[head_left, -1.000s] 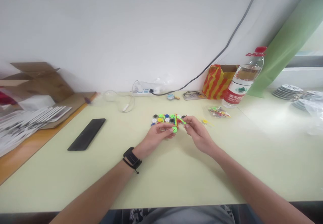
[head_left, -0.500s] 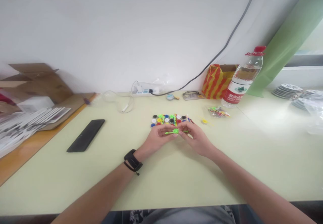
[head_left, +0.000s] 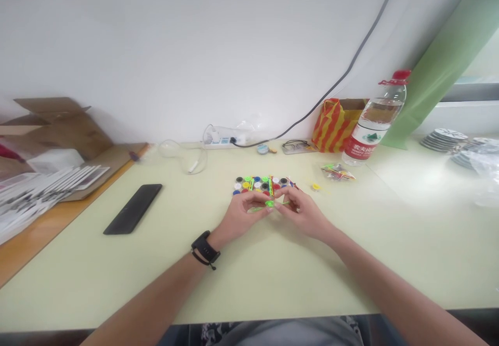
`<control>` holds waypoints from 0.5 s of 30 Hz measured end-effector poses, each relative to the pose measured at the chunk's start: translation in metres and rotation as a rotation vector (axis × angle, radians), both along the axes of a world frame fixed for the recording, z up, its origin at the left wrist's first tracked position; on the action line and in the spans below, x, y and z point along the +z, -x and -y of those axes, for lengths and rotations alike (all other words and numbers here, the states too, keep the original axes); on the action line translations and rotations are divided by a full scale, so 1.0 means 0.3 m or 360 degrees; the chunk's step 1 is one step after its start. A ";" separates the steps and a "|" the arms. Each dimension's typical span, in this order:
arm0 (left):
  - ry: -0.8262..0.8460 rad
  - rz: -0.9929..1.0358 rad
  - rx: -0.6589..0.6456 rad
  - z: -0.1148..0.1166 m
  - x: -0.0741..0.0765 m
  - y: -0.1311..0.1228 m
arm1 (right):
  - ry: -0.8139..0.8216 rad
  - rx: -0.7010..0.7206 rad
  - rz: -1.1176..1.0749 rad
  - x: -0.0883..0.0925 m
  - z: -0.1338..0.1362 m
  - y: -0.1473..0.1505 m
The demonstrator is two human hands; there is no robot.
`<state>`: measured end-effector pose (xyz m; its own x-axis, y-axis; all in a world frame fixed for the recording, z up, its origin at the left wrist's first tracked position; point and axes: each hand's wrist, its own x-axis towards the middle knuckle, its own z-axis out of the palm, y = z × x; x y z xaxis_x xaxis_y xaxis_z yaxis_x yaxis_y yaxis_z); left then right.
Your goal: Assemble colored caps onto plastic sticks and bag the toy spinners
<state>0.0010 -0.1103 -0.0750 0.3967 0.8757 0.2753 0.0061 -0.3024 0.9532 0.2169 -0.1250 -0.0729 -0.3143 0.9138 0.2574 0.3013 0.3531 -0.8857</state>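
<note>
Left hand [head_left: 242,213] and right hand [head_left: 306,213] pinched a green plastic piece [head_left: 270,204]
Both grips were closed on it, just nearside of the coloured discs [head_left: 258,185]; a yellow piece [head_left: 315,187] lay right of those discs

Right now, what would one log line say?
left hand: holding green pieces | right hand: holding green pieces | colorful discs: on table beyond hands

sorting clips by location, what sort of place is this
Probably an indoor worktable, perhaps in a small workshop or office: a power strip against the wall, an open cardboard box at the left, and small coloured discs in rows.
</note>
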 end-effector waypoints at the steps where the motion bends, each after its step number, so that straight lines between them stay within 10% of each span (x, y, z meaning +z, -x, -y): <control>1: -0.0007 -0.0014 0.0010 0.000 -0.003 0.000 | 0.0017 0.0004 -0.0007 0.000 0.000 0.000; 15: 0.0123 -0.0099 -0.0061 0.003 0.016 0.011 | 0.0114 0.0084 -0.0150 0.017 0.000 -0.001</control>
